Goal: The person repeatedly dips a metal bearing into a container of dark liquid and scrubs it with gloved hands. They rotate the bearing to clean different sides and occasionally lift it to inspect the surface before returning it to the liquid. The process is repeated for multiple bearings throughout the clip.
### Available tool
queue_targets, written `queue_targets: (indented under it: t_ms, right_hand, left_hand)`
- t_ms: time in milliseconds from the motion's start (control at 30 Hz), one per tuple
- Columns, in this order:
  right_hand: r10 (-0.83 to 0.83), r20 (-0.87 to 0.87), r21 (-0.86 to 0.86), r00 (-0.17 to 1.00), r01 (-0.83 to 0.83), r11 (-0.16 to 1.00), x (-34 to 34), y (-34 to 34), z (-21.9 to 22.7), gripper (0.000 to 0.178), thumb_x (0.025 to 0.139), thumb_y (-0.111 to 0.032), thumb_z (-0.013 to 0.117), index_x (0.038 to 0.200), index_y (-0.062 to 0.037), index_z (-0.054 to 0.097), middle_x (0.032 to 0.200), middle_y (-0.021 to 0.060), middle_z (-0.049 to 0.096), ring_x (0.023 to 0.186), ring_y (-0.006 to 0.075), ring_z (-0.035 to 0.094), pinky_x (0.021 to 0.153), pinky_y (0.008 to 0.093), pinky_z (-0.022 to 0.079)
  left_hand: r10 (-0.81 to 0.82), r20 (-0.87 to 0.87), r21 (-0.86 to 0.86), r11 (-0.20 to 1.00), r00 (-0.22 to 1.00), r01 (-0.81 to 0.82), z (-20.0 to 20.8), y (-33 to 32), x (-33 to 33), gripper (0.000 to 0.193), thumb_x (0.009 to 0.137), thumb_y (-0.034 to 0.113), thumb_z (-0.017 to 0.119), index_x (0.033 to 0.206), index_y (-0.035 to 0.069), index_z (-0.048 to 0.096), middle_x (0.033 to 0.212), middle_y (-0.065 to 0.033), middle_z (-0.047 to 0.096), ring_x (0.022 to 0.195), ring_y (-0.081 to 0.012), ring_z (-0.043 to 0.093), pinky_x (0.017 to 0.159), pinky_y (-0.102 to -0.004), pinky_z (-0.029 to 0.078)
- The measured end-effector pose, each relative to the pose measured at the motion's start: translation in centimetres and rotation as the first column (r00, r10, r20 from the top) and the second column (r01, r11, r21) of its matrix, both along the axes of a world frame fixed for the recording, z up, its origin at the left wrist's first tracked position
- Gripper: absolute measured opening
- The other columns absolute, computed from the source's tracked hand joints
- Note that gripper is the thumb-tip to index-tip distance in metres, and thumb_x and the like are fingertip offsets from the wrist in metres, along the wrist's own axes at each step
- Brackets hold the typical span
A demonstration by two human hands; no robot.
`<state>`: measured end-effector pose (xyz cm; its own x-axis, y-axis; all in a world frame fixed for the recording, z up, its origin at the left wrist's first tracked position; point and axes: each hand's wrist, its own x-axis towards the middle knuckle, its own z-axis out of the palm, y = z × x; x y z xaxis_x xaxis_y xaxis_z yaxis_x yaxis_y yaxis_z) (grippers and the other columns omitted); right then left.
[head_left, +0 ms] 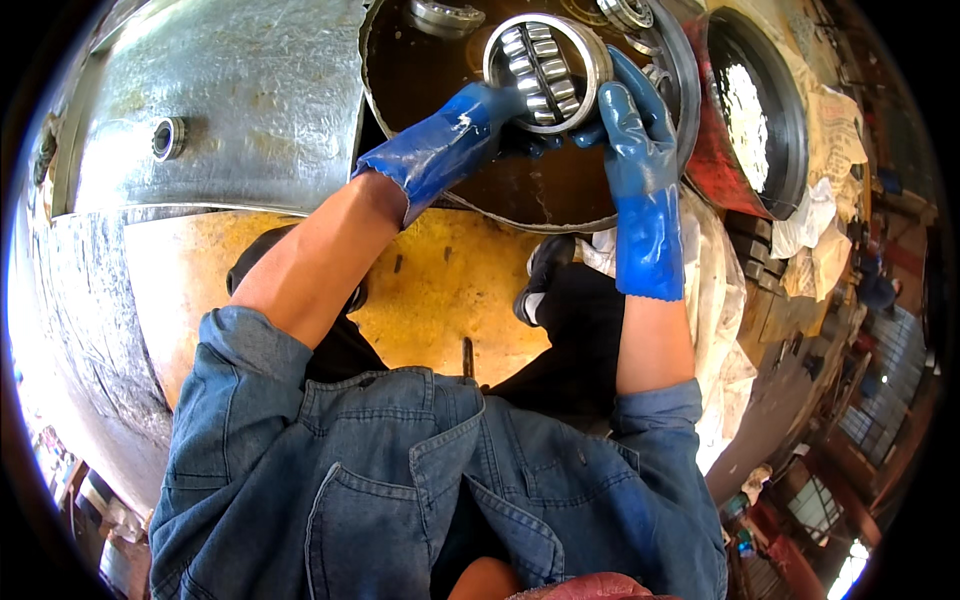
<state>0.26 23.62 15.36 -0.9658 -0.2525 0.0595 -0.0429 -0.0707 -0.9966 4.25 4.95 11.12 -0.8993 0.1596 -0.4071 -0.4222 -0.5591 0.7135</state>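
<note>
A large steel roller bearing (541, 74) is held tilted between my two hands, its rollers showing inside the outer ring. My left hand (488, 112), in a blue rubber glove, closes on the ring's lower left side. From the right, my right hand (636, 118), gloved the same way, grips the ring with its fingers along the edge. Both gloves look wet. The bearing is above a round drum (545, 218) of brown liquid. Other bearings, such as one at the drum's far side (446, 18) and another at its far right (626, 12), lie partly out of view.
Left of the drum stands a metal tray (250, 90) with a small bearing (168, 138) on it. A red container (722, 150) with a dark rim is to the right, beside crumpled sacks (832, 150). Below is a yellow board (440, 290) where my feet are.
</note>
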Motion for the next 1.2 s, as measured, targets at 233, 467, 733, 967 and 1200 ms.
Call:
queue_targets:
  t_ms: [233, 467, 733, 967, 1200]
  right_hand:
    - [0.039, 0.281, -0.130, 0.959, -0.002, 0.992, -0.8, 1.3, -0.6, 0.040, 0.094, -0.023, 0.075, 0.125, 0.0010, 0.068, 0.081, 0.0063, 0.071, 0.059, 0.0128, 0.061, 0.060, 0.0271, 0.053]
    - [0.057, 0.356, 0.000, 0.933, -0.060, 0.998, -1.4, 2.3, -1.4, 0.039, 0.101, -0.026, 0.066, 0.128, 0.0012, 0.065, 0.090, 0.0042, 0.068, 0.065, 0.0099, 0.057, 0.060, 0.0261, 0.051]
    - [0.241, 0.152, 0.269, 0.959, -0.275, 0.923, -0.3, 1.0, -0.4, 0.055, 0.087, -0.017, 0.082, 0.134, 0.0003, 0.058, 0.106, 0.0083, 0.071, 0.081, 0.0143, 0.067, 0.073, 0.0279, 0.058]
    - [0.329, -0.391, 0.678, 0.860, 0.027, 0.735, 1.3, 1.2, -0.1, 0.063, 0.073, -0.017, 0.088, 0.128, -0.0016, 0.061, 0.116, 0.0191, 0.069, 0.105, 0.0337, 0.070, 0.092, 0.0404, 0.057]
    - [0.242, 0.255, 0.218, 0.936, -0.300, 0.929, 0.7, 0.1, -1.2, 0.056, 0.085, -0.022, 0.082, 0.130, 0.0015, 0.060, 0.111, 0.0144, 0.070, 0.090, 0.0195, 0.069, 0.076, 0.0311, 0.056]
  left_hand:
    - [-0.097, 0.071, 0.012, 0.995, 0.993, 0.096, 0.4, 0.1, 0.4, 0.033, 0.097, 0.017, 0.060, 0.120, -0.007, 0.062, 0.104, -0.0211, 0.072, 0.083, -0.0275, 0.074, 0.067, -0.0343, 0.059]
    - [-0.050, 0.042, -0.057, 0.997, 0.998, 0.053, -0.9, -0.3, 1.6, 0.032, 0.101, 0.022, 0.058, 0.116, -0.004, 0.066, 0.093, -0.0179, 0.075, 0.077, -0.0222, 0.072, 0.063, -0.0315, 0.056]
    - [-0.125, 0.050, -0.894, 0.437, 0.991, 0.100, -3.2, -2.0, -2.6, 0.027, 0.095, 0.022, 0.067, 0.118, 0.008, 0.072, 0.102, -0.0170, 0.076, 0.097, -0.0263, 0.074, 0.083, -0.0348, 0.057]
    - [-0.173, -0.409, -0.834, 0.470, 0.896, -0.289, -3.0, -2.6, -2.2, 0.040, 0.088, 0.007, 0.070, 0.127, 0.008, 0.067, 0.116, -0.0155, 0.073, 0.110, -0.0305, 0.070, 0.095, -0.0348, 0.053]
    - [-0.227, 0.201, -0.961, 0.143, 0.953, 0.237, -3.7, -3.7, -3.4, 0.028, 0.094, 0.023, 0.067, 0.117, 0.007, 0.073, 0.104, -0.0200, 0.075, 0.100, -0.0297, 0.073, 0.089, -0.0382, 0.055]
